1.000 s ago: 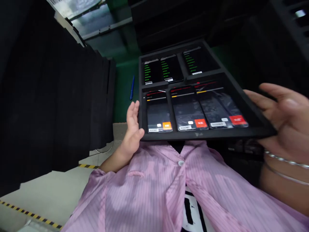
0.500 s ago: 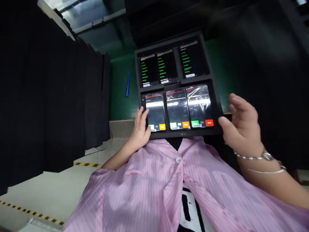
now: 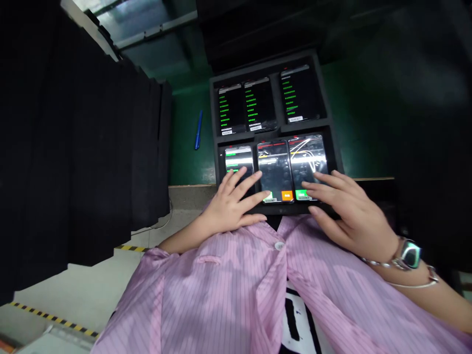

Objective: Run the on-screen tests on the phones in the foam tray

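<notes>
A black foam tray (image 3: 275, 132) rests on a green bench top (image 3: 186, 147) in front of me. Its near row holds three lit phones (image 3: 274, 167) with green and orange buttons at the bottom. The far row holds three phones (image 3: 260, 103) showing green text on black. My left hand (image 3: 232, 204) lies flat with fingers spread over the near-left phone, a fingertip reaching the green button of the middle phone. My right hand (image 3: 344, 209) is spread over the near-right phone, fingertips on its screen. Neither hand holds anything.
A blue pen (image 3: 198, 130) lies on the green bench top left of the tray. Black curtains (image 3: 92, 137) hang along the left side. Black shelving (image 3: 258, 24) stands behind the tray. Yellow-black floor tape (image 3: 47, 319) shows at lower left. My right wrist wears a watch (image 3: 409, 253).
The tray has come down from a lifted, tilted hold to rest on the bench. Both hands left its edges and now lie spread on the near phones' screens.
</notes>
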